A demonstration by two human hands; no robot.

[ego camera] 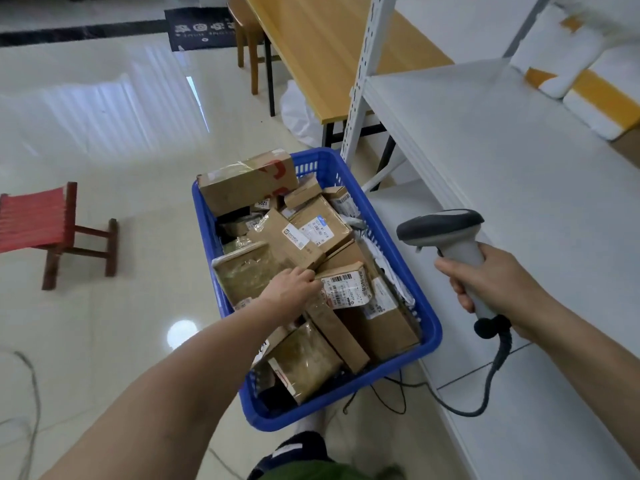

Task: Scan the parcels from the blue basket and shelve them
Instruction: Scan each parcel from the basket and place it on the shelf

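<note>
A blue basket (426, 348) on the floor is full of several brown cardboard parcels and padded envelopes. My left hand (294, 289) reaches down into its middle, fingers curled over the edge of a small carton with a white barcode label (346, 289); the fingertips are hidden, so I cannot tell whether it grips it. My right hand (495, 285) grips the handle of a grey barcode scanner (446, 230), held to the right of the basket above the white shelf (519, 174), its head pointing left toward the parcels.
The white metal rack's shelf runs along the right, with white foam boxes (568, 64) at its far end. A wooden table (322, 53) stands behind the basket, a red stool (45, 226) on the tiled floor at left. The scanner's black cable (498, 372) hangs down by the shelf.
</note>
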